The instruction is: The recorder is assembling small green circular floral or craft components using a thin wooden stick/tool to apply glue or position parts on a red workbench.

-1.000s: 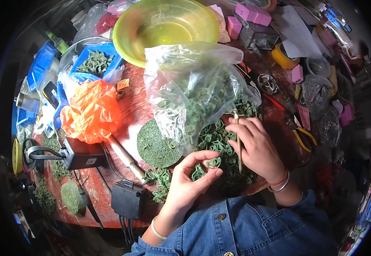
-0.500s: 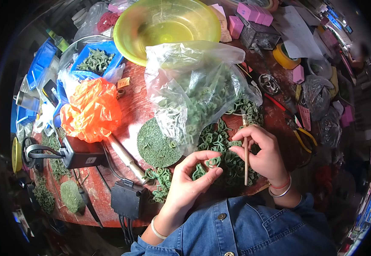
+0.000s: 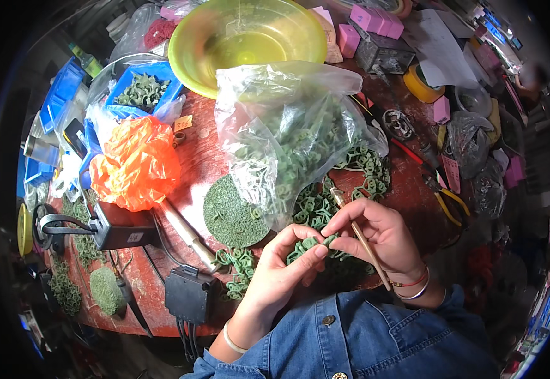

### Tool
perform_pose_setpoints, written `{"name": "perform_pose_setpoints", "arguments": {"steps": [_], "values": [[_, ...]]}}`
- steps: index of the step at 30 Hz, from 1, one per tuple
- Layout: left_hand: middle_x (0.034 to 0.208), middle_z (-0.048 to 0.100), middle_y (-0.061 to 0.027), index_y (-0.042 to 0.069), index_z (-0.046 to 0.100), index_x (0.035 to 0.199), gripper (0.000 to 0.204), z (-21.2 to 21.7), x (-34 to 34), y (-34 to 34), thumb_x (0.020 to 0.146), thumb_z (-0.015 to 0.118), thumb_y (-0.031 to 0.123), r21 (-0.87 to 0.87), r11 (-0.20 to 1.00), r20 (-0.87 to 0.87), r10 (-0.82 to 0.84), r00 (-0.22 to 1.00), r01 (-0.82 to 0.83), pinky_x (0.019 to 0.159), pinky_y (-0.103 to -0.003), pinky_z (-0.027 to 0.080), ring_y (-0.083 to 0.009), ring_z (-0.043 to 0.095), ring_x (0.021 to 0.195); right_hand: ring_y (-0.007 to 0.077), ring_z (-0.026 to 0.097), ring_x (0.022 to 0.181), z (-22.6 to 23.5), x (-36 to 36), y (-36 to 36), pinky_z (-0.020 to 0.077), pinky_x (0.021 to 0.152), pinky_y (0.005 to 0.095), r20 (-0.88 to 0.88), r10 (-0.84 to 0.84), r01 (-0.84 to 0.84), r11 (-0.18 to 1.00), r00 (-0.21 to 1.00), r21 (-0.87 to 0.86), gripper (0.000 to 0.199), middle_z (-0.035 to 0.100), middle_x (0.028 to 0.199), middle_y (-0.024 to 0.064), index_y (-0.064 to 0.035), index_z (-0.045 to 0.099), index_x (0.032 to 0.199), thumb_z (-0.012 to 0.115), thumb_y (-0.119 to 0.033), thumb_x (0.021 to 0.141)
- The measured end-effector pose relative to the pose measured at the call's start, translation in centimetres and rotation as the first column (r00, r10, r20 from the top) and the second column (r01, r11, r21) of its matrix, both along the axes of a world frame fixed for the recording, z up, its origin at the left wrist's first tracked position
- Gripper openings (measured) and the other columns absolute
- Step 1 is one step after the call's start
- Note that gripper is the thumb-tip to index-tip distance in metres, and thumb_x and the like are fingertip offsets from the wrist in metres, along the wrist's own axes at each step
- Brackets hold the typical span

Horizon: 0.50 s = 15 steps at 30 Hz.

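My left hand pinches a small green ring between thumb and index finger. Across from it, my right hand has its fingertips at the same piece. A slim wooden-handled tool lies through the right hand, slanting with its upper end to the far left; its kind is unclear. Around and beyond both hands spreads a heap of green rings. More of them fill a clear plastic bag just past the heap. A smaller cluster of green rings sits left of my left hand.
Left of the bag is a round green grainy disc. An orange plastic bag, a black box with cables and a blue tray stand farther left. A yellow basin is at the back; yellow-handled pliers lie at right.
My right hand has moved left, and its fingertips now meet the ring at my left hand. The wooden-handled tool has tilted from upright to slanting. My left hand has barely moved.
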<state>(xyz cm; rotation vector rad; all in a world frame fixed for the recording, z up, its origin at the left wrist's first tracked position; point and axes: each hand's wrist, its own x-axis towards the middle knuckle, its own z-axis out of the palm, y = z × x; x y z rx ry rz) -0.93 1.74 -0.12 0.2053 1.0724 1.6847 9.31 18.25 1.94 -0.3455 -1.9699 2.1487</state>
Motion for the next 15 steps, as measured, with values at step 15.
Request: {"name": "perform_pose_setpoints", "arguments": {"steps": [15], "values": [[0.096,0.068,-0.0167,0.006,0.049,0.106,0.013,-0.1,-0.6,-0.2,0.1,0.053,0.017,0.09,0.996,0.228,-0.017,0.974,-0.004,0.049,-0.021,0.045,-0.0152,0.066,0.071,0.0113,0.067,0.073,0.8,0.2,-0.7,0.0523,0.066,0.0242,-0.023,-0.045,0.05,0.942,0.999,0.332,0.014,0.064,0.087,0.0067,0.0,0.058,0.101,0.066,0.001,0.089]]}}
